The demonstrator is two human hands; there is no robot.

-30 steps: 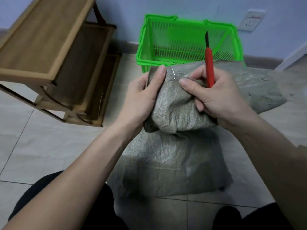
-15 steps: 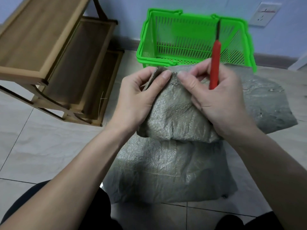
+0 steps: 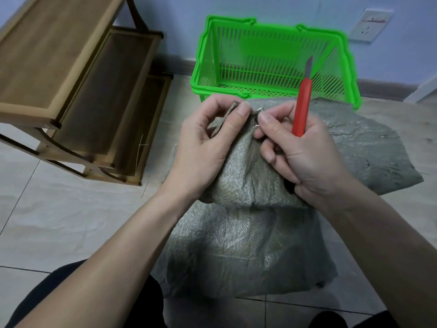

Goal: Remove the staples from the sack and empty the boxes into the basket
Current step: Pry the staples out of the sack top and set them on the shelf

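Observation:
A grey-green woven sack (image 3: 246, 247) lies on the tiled floor in front of me, its top folded up toward me. My left hand (image 3: 208, 143) pinches the folded edge of the sack. My right hand (image 3: 298, 147) holds a red-handled knife (image 3: 302, 107), blade pointing up, while its thumb and forefinger pinch a metal staple (image 3: 259, 111) at the sack's edge. Beyond the sack stands the green plastic basket (image 3: 272, 60), with nothing in it. More staples (image 3: 383, 136) show on the sack's far right part. No boxes are visible.
A wooden stepped shelf (image 3: 71, 91) stands at the left on the floor. A wall with a socket (image 3: 369, 24) runs behind the basket. My dark-clothed knees (image 3: 71, 304) are at the bottom edge.
Both hands have drawn the sack's folded edge a little nearer. My right fingers have closed on the staple, which now sticks up between the hands. The knife tilts slightly right.

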